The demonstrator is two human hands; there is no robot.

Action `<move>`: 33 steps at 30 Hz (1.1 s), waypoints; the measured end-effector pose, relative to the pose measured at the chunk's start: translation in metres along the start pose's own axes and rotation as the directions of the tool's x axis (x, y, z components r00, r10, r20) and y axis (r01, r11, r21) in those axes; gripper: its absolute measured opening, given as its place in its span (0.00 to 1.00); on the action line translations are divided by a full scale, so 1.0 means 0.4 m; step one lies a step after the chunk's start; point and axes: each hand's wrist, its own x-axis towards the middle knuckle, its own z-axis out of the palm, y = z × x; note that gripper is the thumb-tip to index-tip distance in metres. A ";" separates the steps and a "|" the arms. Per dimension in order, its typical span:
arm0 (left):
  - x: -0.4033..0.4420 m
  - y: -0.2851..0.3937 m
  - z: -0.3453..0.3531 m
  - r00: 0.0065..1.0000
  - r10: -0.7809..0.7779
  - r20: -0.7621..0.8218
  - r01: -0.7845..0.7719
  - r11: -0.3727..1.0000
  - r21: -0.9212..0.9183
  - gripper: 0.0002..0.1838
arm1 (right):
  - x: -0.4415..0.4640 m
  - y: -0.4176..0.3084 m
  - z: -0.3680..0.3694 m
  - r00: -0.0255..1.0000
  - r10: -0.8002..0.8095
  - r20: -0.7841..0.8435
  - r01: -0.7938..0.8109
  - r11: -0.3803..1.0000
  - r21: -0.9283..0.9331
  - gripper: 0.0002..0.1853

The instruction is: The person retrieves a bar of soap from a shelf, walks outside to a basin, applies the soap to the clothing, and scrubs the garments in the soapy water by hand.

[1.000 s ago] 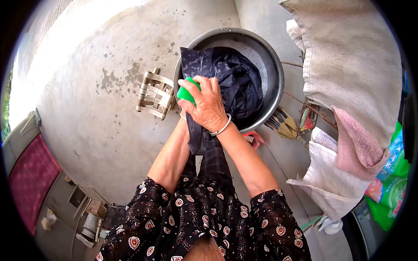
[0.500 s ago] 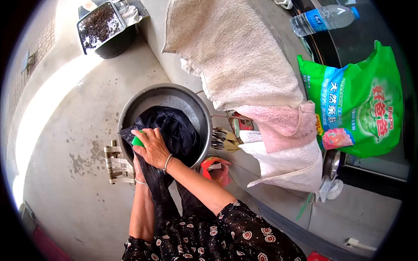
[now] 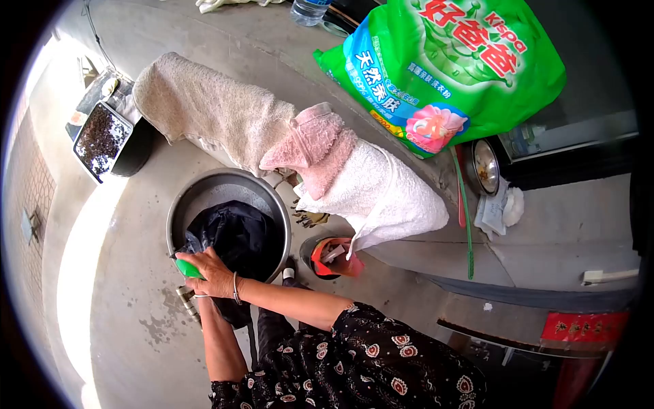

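Observation:
My right hand [image 3: 216,275] is closed around a smooth green block [image 3: 189,269], either a bar of soap or the back of a brush; I cannot tell which. It presses at the left front rim of a metal basin [image 3: 176,204]. A wet dark garment [image 3: 235,232] is bunched inside the basin, and part of it hangs over the front rim toward my legs. My left hand [image 3: 201,289] is below the right one, gripping the garment's edge, with its fingers mostly hidden.
Towels, beige [image 3: 211,102], pink [image 3: 327,146] and white [image 3: 388,198], drape over a ledge beside the basin. A green detergent bag [image 3: 470,75] stands beyond. A bin with a red liner [image 3: 340,258] is right of the basin. A soil-filled planter [image 3: 102,143] sits far left.
The view has swung to the right and turned. My right hand, still holding the green block, has come down toward the basin's front rim, lower along the garment.

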 end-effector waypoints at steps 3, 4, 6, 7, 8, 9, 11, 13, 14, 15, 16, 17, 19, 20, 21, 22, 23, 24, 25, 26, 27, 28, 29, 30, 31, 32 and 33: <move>-0.002 0.015 -0.007 0.998 -0.042 0.040 0.042 0.999 -0.006 0.21 | -0.013 -0.019 0.002 0.996 -0.002 -0.086 0.006 0.999 0.051 0.28; -0.003 0.019 -0.010 0.997 -0.056 0.051 0.057 0.998 -0.007 0.21 | -0.016 -0.023 0.002 0.993 -0.011 -0.118 0.018 0.998 0.062 0.27; -0.001 0.022 -0.014 0.993 -0.085 0.082 0.086 0.996 -0.010 0.21 | -0.028 -0.031 -0.006 0.997 0.028 -0.075 -0.023 0.998 0.064 0.25; 0.000 0.024 -0.015 0.990 -0.102 0.096 0.104 0.995 -0.012 0.21 | -0.033 -0.038 -0.010 0.997 0.049 -0.053 -0.046 0.997 0.064 0.24; 0.002 0.024 -0.017 0.987 -0.116 0.107 0.118 0.993 -0.010 0.21 | -0.037 -0.032 -0.010 0.996 0.051 -0.066 -0.044 0.993 0.111 0.22; 0.003 0.023 -0.021 0.984 -0.131 0.120 0.133 0.991 -0.007 0.21 | -0.039 -0.036 -0.026 0.995 0.093 -0.022 -0.086 0.971 0.225 0.21; 0.009 0.021 -0.033 0.977 -0.157 0.145 0.159 0.987 -0.004 0.21 | -0.058 -0.061 -0.098 0.984 0.155 0.085 -0.177 0.881 0.438 0.20; 0.019 0.021 -0.061 0.954 -0.206 0.219 0.214 0.977 -0.012 0.21 | -0.091 -0.113 -0.176 0.956 0.208 0.206 -0.278 0.430 0.859 0.25; 0.029 0.021 -0.080 0.928 -0.244 0.282 0.259 0.966 -0.018 0.21 | -0.107 -0.153 -0.243 0.930 0.227 0.289 -0.354 0.339 0.872 0.26; 0.037 0.027 -0.090 0.904 -0.285 0.320 0.304 0.953 -0.010 0.21 | -0.124 -0.199 -0.311 0.898 0.236 0.372 -0.426 0.244 0.871 0.27; 0.055 0.032 -0.100 0.852 -0.342 0.397 0.367 0.930 0.016 0.21 | -0.147 -0.224 -0.359 0.903 0.212 0.374 -0.422 0.265 0.867 0.28; 0.023 0.052 -0.022 0.925 -0.314 0.213 0.310 0.949 0.052 0.21 | -0.170 -0.246 -0.407 0.908 0.188 0.375 -0.416 0.288 0.862 0.28; -0.013 0.061 0.070 0.988 -0.121 0.100 0.098 0.974 0.205 0.22 | -0.222 -0.297 -0.516 0.932 0.157 0.327 -0.362 0.351 0.863 0.27; -0.009 0.060 0.066 0.989 -0.097 0.111 0.073 0.976 0.204 0.22 | -0.253 -0.322 -0.567 0.935 0.223 0.275 -0.338 0.331 0.881 0.24; -0.008 0.059 0.066 0.986 -0.098 0.133 0.075 0.983 0.168 0.22 | -0.287 -0.321 -0.617 0.953 0.215 0.215 -0.289 0.418 0.861 0.23; -0.008 0.058 0.065 0.983 -0.102 0.149 0.083 0.988 0.131 0.22 | -0.320 -0.331 -0.683 0.971 0.197 0.137 -0.222 0.520 0.825 0.20; -0.007 0.058 0.065 0.981 -0.106 0.162 0.088 0.990 0.113 0.22 | -0.361 -0.356 -0.731 0.967 0.253 -0.041 -0.096 0.503 0.859 0.19; -0.005 0.055 0.068 0.979 -0.108 0.171 0.092 0.991 0.100 0.22 | -0.387 -0.370 -0.783 0.958 0.226 -0.177 0.021 0.559 0.829 0.20; -0.004 0.057 0.070 0.978 -0.111 0.177 0.096 0.991 0.089 0.22 | -0.423 -0.375 -0.829 0.896 0.336 -0.291 0.044 0.584 0.811 0.19; -0.004 0.057 0.073 0.977 -0.110 0.180 0.096 0.992 0.088 0.22 | -0.440 -0.375 -0.867 0.813 0.416 -0.408 0.042 0.657 0.753 0.20; -0.002 0.054 0.077 0.976 -0.111 0.186 0.096 0.992 0.086 0.22 | -0.447 -0.371 -0.900 0.718 0.490 -0.495 -0.016 0.722 0.692 0.20; -0.002 0.053 0.077 0.976 -0.110 0.189 0.095 0.992 0.085 0.22 | -0.448 -0.362 -0.934 0.679 0.529 -0.509 -0.045 0.722 0.690 0.19; -0.002 0.050 0.076 0.976 -0.108 0.191 0.094 0.992 0.082 0.22 | -0.447 -0.348 -0.962 0.639 0.567 -0.520 -0.074 0.718 0.692 0.19; -0.002 0.045 0.072 0.976 -0.108 0.191 0.095 0.992 0.077 0.22 | -0.445 -0.331 -0.978 0.629 0.591 -0.505 -0.090 0.700 0.708 0.19; -0.004 0.042 0.070 0.975 -0.110 0.196 0.097 0.993 0.072 0.22 | -0.443 -0.316 -0.993 0.619 0.614 -0.490 -0.105 0.682 0.724 0.19; -0.006 0.038 0.067 0.974 -0.107 0.201 0.096 0.993 0.064 0.22 | -0.439 -0.299 -1.009 0.609 0.637 -0.473 -0.120 0.663 0.739 0.19; -0.006 0.033 0.065 0.974 -0.108 0.201 0.099 0.994 0.053 0.22 | -0.434 -0.281 -1.020 0.607 0.648 -0.459 -0.102 0.637 0.764 0.19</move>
